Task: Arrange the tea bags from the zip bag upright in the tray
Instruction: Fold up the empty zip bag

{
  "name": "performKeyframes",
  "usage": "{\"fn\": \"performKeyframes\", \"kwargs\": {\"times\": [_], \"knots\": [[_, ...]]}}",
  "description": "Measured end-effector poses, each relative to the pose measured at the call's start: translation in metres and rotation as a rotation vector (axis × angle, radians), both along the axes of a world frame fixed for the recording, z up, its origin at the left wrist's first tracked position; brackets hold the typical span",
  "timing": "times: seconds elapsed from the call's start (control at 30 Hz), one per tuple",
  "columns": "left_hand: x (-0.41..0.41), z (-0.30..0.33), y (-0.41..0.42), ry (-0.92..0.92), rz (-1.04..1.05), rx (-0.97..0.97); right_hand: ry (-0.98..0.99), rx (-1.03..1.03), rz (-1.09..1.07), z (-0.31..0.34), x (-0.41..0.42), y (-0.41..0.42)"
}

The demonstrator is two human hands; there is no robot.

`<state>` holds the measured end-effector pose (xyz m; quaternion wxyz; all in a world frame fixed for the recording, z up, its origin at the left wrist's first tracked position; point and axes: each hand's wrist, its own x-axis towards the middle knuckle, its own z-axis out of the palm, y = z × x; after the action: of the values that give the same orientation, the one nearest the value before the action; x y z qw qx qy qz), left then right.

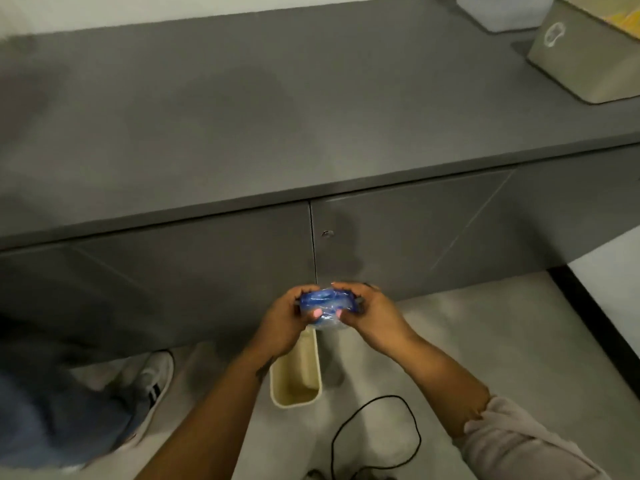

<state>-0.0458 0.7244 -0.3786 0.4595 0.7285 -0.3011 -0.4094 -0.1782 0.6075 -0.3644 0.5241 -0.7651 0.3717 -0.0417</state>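
Both hands hold a clear zip bag (325, 306) with blue tea bags inside, low in front of the grey cabinet doors. My left hand (282, 323) grips the bag's left side and my right hand (367, 313) grips its right side, thumbs pressing on the plastic. A narrow cream tray (294, 379) shows just below the bag and my left wrist, its open side facing me and nothing visible in it. I cannot tell whether my left hand also holds the tray.
A grey counter (277, 116) runs across the view above the cabinet doors (398, 237). A grey box (585, 57) with yellow contents sits at its far right. Another person's leg and white shoe (152, 379) stand at the left. A black cable (377, 438) loops on the floor.
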Motion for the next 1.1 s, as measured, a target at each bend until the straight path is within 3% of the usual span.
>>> {"fn": "performKeyframes", "kwargs": {"times": [0.2,0.5,0.8,1.1], "knots": [[0.012,-0.116,0.037,-0.255,0.035,0.121,0.152,-0.15,0.251,-0.096,0.03,0.025],[0.023,-0.267,0.046,-0.598,-0.064,0.624,0.235,-0.366,0.499,-0.263,0.062,0.045],[0.023,-0.375,0.04,-0.432,-0.039,0.714,0.449,-0.455,0.74,-0.385,0.085,0.053],[0.021,-0.385,0.037,-0.382,0.084,0.672,0.38,-0.271,0.727,-0.401,0.078,0.042]]}}
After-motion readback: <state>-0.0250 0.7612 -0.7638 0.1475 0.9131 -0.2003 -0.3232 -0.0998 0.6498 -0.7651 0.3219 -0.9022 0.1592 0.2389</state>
